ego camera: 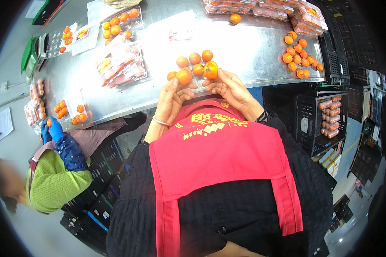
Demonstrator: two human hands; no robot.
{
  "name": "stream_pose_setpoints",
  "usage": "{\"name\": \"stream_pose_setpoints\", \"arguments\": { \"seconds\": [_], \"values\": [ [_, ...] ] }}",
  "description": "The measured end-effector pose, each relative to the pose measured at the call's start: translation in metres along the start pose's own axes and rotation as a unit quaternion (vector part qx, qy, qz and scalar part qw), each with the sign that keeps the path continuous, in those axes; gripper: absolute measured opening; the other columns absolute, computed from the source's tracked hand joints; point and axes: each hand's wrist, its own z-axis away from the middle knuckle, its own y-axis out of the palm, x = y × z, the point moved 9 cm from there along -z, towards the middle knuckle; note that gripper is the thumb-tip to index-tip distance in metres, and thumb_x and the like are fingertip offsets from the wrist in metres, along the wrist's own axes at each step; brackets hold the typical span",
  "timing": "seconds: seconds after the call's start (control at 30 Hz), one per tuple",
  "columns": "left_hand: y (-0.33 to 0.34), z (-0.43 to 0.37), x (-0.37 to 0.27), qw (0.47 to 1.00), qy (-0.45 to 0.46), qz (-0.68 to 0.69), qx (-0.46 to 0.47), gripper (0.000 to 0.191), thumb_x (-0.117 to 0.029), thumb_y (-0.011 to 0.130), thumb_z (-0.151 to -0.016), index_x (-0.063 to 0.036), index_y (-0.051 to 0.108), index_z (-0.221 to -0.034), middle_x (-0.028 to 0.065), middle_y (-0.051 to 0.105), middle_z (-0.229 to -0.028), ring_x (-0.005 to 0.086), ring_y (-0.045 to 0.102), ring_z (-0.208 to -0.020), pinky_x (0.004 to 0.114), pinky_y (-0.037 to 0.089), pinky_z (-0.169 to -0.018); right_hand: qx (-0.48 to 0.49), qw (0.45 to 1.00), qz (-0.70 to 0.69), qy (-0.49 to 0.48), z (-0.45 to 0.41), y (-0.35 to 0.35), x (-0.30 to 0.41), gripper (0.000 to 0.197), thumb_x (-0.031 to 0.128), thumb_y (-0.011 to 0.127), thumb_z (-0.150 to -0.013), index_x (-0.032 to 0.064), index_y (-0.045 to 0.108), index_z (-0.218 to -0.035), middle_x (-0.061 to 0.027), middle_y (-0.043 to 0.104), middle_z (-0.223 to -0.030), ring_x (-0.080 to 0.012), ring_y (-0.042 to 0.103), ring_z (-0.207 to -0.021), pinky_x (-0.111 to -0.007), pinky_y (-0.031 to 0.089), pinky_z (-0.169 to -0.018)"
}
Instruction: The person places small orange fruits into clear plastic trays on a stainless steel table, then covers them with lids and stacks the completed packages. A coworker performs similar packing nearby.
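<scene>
Both hands are over the near edge of a metal table (260, 74). My left hand (173, 99) holds an orange persimmon (183, 77) between thumb and fingers. In my right hand (233, 88) is another persimmon (210, 71), its greenish calyx showing. Between and behind the hands sit several more persimmons (195, 58), apparently in a clear plastic tray (199, 84) that is partly hidden by fruit and fingers. To the left, clear packs (122, 64) with printed labels lie stacked. Loose persimmons (296, 57) are grouped at the table's right end.
Filled packs (276, 9) are stacked at the back right, near a lone persimmon (234, 19). An open tray of persimmons (124, 24) stands back left. At left, a co-worker's blue-gloved hands (53, 128) hold a fruit. Black crates (333, 61) border the table's right end.
</scene>
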Motion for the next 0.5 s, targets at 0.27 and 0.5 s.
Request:
{"name": "stream_pose_setpoints", "arguments": {
  "seconds": [0.27, 0.5],
  "values": [
    [-0.0056, -0.0043, 0.0079, 0.999, -0.023, 0.037, -0.012, 0.047, -0.042, 0.054, -0.109, 0.0018, 0.062, -0.125, 0.0161, 0.073, -0.103, 0.0170, 0.069, -0.081, 0.028, 0.056, -0.073, -0.056, 0.997, 0.003, 0.053, 0.0021, 0.0000, -0.0020, 0.051, 0.047, 0.047, -0.111, -0.0005, 0.063, -0.122, -0.0145, 0.075, -0.099, -0.0169, 0.071, -0.084, -0.028, 0.056, -0.080],
    [-0.0054, -0.0076, 0.0101, 0.999, -0.031, 0.039, 0.000, 0.050, -0.040, 0.051, -0.110, 0.0012, 0.056, -0.139, 0.0145, 0.071, -0.111, 0.0151, 0.063, -0.087, 0.028, 0.052, -0.082, -0.087, 0.993, 0.053, 0.061, 0.0000, -0.0090, -0.0031, 0.053, 0.049, 0.050, -0.109, -0.0006, 0.064, -0.122, -0.0143, 0.076, -0.097, -0.0165, 0.071, -0.083, -0.027, 0.055, -0.079]
  ]
}}
